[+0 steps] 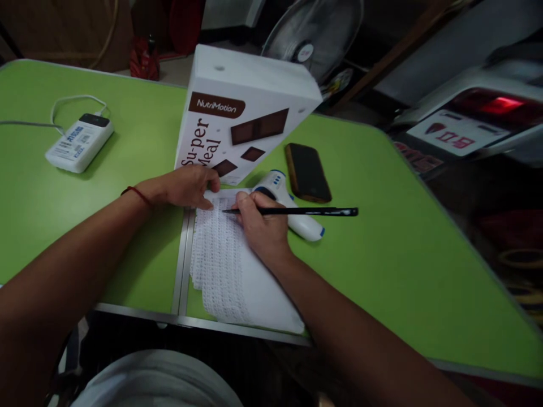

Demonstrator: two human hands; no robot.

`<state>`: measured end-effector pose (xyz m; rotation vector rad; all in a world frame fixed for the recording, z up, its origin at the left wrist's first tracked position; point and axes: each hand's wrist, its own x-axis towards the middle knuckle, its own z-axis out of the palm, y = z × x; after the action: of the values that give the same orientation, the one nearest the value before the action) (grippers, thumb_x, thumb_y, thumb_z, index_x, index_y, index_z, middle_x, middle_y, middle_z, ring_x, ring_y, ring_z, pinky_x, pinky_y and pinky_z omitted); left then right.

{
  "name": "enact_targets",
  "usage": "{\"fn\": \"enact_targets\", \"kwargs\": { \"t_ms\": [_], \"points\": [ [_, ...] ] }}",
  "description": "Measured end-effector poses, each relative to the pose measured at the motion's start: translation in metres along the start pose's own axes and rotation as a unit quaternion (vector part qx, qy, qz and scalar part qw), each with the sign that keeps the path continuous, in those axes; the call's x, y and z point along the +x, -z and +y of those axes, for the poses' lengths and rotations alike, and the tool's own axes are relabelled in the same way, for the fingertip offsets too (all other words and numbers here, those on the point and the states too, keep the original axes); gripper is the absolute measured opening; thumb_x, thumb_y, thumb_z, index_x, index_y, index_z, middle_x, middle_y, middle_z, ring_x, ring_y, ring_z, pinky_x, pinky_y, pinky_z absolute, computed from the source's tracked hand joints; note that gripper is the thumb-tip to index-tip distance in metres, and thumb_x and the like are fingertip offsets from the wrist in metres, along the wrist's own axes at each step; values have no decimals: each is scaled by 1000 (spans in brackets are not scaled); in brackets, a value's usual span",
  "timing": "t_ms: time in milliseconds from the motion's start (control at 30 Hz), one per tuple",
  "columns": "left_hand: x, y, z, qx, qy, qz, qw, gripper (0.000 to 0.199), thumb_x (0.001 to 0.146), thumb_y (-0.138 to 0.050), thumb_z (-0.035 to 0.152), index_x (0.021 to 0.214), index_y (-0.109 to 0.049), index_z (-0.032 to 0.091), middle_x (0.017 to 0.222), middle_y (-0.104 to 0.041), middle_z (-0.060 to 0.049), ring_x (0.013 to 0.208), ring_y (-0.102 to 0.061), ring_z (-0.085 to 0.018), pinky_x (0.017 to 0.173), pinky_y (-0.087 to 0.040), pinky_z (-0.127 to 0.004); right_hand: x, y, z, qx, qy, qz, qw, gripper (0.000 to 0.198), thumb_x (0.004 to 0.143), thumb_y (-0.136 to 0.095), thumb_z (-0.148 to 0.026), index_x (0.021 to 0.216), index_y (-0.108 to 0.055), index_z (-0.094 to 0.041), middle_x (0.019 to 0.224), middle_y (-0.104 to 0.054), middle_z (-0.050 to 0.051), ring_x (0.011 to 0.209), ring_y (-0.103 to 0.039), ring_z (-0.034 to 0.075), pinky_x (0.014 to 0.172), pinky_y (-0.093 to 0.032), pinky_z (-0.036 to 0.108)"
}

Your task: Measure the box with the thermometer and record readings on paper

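My right hand (265, 226) is closed around a slim black pen (314, 211), whose tip meets the upper part of a white paper sheet (271, 299). Rows of handwriting fill the sheet's left side, and its left edge is uneven. My left hand (193, 186), with a dark red cord at the wrist, rests at the sheet's upper left; its thumb and forefinger are apart and touch the paper. Right behind that hand stands a white NutriMotion box (254, 85). A white and blue infrared thermometer (303, 223) lies beside my right hand, partly hidden by it.
A dark phone (309, 169) lies right of the box. At the left, a white power bank (80, 142) has a cable attached. The green table (382, 271) has a metal seam (182, 271). Beyond it stand a fan (314, 39) and a white machine with a red light (487, 107).
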<state>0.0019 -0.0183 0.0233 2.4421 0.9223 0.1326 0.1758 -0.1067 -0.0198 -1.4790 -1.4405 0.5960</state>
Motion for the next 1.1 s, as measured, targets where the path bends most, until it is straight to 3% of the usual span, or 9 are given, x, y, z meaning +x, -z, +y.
{"fn": "enact_targets", "kwargs": {
  "t_ms": [433, 1100],
  "points": [
    [1, -3, 0, -2, -7, 14, 1000, 35, 73, -75, 19, 106, -67, 13, 70, -60, 3, 63, -53, -10, 62, -37, -21, 1, -3, 0, -36, 25, -35, 998, 39, 85, -52, -50, 56, -45, -24, 50, -44, -3, 51, -39, 12, 55, -37, 31],
    [-1, -1, 2, -8, 16, -3, 1000, 39, 73, -74, 20, 111, -68, 10, 76, -66, -1, 67, -57, -13, 68, -39, -24, 1, -2, 2, -53, 25, -28, 998, 41, 86, -52, -49, 55, -39, -24, 49, -41, -3, 52, -39, 12, 54, -35, 31]
  ]
}}
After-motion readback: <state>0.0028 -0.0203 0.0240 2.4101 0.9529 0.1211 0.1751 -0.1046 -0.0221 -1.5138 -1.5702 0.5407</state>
